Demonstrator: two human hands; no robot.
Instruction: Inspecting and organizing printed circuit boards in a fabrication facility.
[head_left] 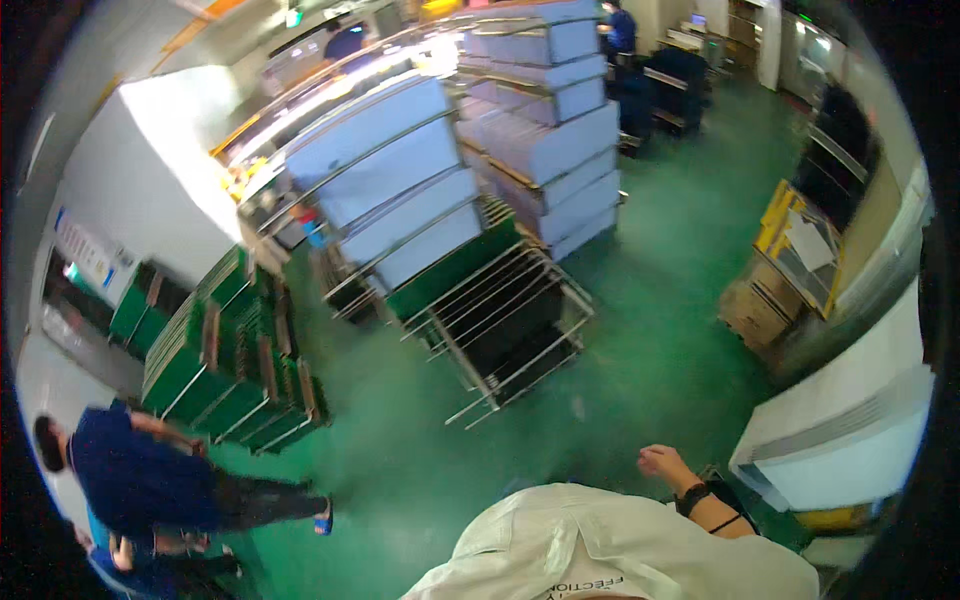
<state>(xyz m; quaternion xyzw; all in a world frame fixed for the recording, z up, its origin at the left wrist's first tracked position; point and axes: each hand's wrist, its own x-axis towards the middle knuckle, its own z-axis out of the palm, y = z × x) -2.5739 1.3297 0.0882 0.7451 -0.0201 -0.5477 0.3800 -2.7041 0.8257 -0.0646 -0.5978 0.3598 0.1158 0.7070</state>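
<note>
Only the right hand [662, 462] shows, curled into an empty fist; its forearm points up-left.

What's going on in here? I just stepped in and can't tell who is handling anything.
Nobody is handling anything right now. The wearer's right hand hangs loosely closed and empty above the green floor, near a white machine cabinet; the left hand is out of view. Ahead stand a metal rack cart and stacked white panels. A person in blue stands by green trays.
</note>
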